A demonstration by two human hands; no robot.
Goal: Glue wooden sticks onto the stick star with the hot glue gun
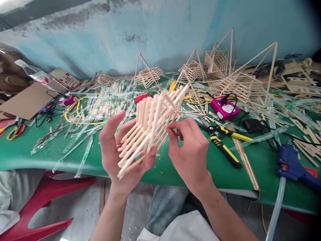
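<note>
A lattice of stacked wooden sticks (142,134) is held up above the table's front part. My left hand (125,157) cradles it from below and the left, thumb at its lower right side, fingers behind it. At its right side, my right hand (189,147) pinches with thumb and index finger against the edge of the sticks; the exact piece between the fingertips is too small to tell. Black and yellow cutters (225,149) lie to the right of my right hand. Farther right rests a blue glue gun (292,164) with a clear glue stick in it.
Similar stick structures (244,83) stand along the wall. Loose sticks and plastic strips (107,100) litter the green table (22,147). A magenta box (225,107), a plastic bottle (37,75), cardboard (27,100) and pliers (17,129) lie around. A red stool (42,197) stands below left.
</note>
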